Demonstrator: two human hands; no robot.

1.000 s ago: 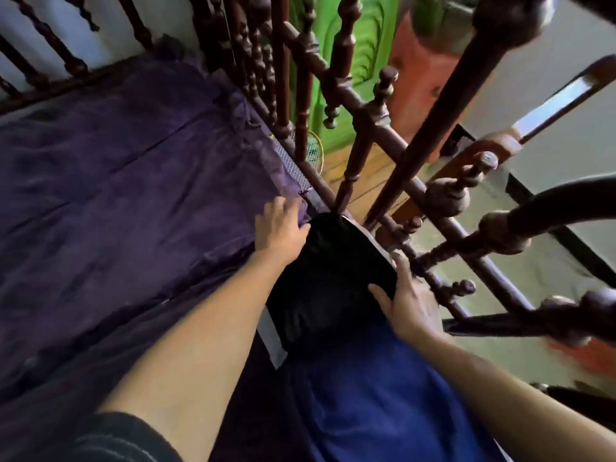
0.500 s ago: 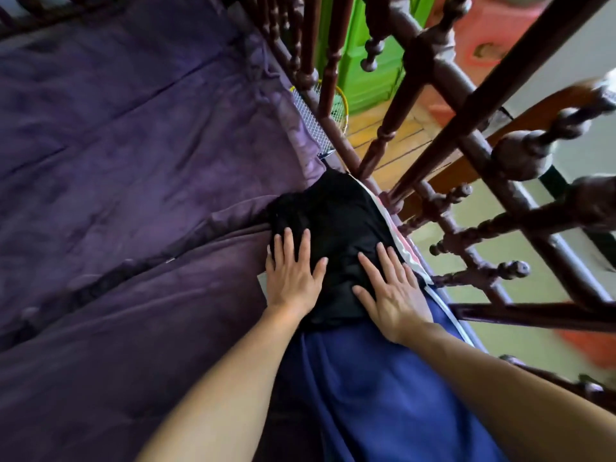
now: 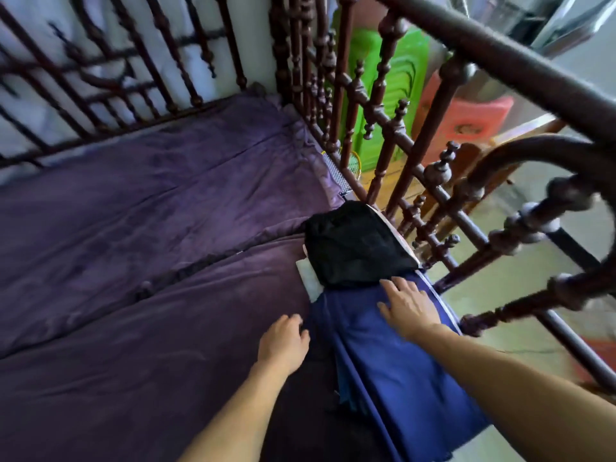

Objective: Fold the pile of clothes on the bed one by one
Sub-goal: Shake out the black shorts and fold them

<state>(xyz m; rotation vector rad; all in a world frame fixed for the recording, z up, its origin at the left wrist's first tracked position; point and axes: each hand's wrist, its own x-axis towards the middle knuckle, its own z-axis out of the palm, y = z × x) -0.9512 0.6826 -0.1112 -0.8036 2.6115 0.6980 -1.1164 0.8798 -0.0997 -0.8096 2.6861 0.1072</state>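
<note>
Our right hand [image 3: 410,308] sits flat, fingers spread, on the dark blue cloth [image 3: 400,378] just beside the folded black garment [image 3: 353,245]; left hand [image 3: 283,341] loosely curled, empty.

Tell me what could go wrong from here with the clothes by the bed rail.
1. The folded black garment lies right beside the rail spindles; a nudge might tip it through a gap.
2. The right hand lies flat on the blue cloth, whose far end seems to run under that garment; pulling it could undo the fold.
</note>
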